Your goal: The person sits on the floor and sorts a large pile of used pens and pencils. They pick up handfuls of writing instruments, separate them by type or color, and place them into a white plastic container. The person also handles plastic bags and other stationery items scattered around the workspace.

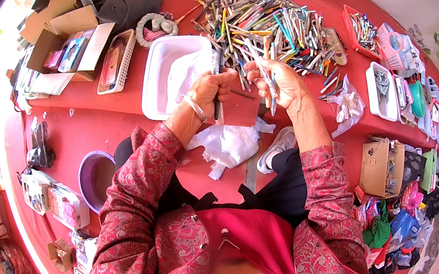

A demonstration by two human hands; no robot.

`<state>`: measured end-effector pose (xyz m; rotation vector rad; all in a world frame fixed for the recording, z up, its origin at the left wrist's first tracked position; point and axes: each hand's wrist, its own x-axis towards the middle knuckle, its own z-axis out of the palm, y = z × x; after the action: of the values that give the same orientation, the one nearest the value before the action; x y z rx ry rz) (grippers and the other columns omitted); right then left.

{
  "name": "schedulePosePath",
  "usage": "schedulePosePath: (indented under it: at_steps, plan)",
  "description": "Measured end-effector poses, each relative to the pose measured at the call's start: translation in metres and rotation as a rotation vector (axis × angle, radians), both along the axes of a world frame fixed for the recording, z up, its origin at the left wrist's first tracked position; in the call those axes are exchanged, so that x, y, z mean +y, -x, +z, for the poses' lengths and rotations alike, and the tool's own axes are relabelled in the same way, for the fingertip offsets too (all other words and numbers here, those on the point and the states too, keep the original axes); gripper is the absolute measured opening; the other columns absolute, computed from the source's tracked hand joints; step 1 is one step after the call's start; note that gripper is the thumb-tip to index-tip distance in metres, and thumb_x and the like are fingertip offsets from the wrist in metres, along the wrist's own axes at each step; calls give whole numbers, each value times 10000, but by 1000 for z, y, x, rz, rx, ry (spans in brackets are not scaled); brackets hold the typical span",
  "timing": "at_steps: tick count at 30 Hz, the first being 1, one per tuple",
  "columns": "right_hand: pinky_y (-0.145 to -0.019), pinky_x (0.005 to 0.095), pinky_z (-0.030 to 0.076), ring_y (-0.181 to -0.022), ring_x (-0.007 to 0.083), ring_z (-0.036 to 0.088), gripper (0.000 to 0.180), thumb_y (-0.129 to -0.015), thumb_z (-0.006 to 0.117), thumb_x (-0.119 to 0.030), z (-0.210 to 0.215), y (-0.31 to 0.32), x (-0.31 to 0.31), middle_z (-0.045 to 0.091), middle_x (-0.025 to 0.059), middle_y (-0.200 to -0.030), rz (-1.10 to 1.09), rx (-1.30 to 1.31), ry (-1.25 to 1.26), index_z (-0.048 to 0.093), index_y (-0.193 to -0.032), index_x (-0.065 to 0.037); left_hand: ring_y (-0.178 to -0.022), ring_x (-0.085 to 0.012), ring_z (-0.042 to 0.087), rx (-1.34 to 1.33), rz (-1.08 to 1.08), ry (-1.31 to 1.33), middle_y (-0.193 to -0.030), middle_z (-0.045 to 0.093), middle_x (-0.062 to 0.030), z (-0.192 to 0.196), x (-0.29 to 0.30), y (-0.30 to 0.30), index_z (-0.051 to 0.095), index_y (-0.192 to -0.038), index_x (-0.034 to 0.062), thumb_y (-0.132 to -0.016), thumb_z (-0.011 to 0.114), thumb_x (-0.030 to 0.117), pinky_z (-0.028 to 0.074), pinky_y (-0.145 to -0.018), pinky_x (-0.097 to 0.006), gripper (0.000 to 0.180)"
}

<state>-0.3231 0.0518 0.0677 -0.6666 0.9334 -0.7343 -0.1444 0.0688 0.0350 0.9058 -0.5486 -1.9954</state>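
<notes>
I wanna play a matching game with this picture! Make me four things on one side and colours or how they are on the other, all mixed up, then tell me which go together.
Things:
1. left hand
2. pens
3. round bucket
4. rectangular basin

Clues:
A. white
B. closed, with a bangle at the wrist
C. purple
D. heaped in a big pile

Right pairs: 1-B, 2-D, 3-C, 4-A

- No words or numbers could be read anywhere.
- The cardboard box (371, 184) near the right front corner of the worktop (134, 85) bore a dark printed mark (369, 161), too small to make out.
- Any print on packets (74, 49) at the left edge was illegible.
</notes>
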Motion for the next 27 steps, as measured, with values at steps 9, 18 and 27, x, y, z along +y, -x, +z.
schedulePosePath:
  at_steps: [9, 18, 27]
  plan:
    - [-432, 255, 443, -521, 153, 549, 199, -814, 509, -164, -3, -23, 16, 568, 89, -705, 137, 125, 130, 547, -873, 22, -447, -60, 407, 95, -20, 39, -553, 446, 21, 8, 4, 3, 541, -811, 45, -828, 528, 211, 285, -359, -179, 167]
    - [-460, 275, 454, -542, 183, 580, 284, -822, 500, -269, -1, -16, 11, 598, 123, -675, 230, 332, 162, 576, -742, -8, -686, -221, 557, 172, 13, -70, -783, 565, -105, -11, -2, -6, 514, -845, 35, -868, 436, 184, 475, -676, -349, 169]
    - [-571, 343, 450, -630, 204, 541, 413, -823, 477, -411, -10, -26, 8, 536, 84, -618, -67, 404, 343, 553, -756, -11, -826, -250, 555, 195, 1, -218, -861, 554, -125, -23, 1, 11, 486, -933, 3, -890, 380, 207, 463, -783, -385, 233]
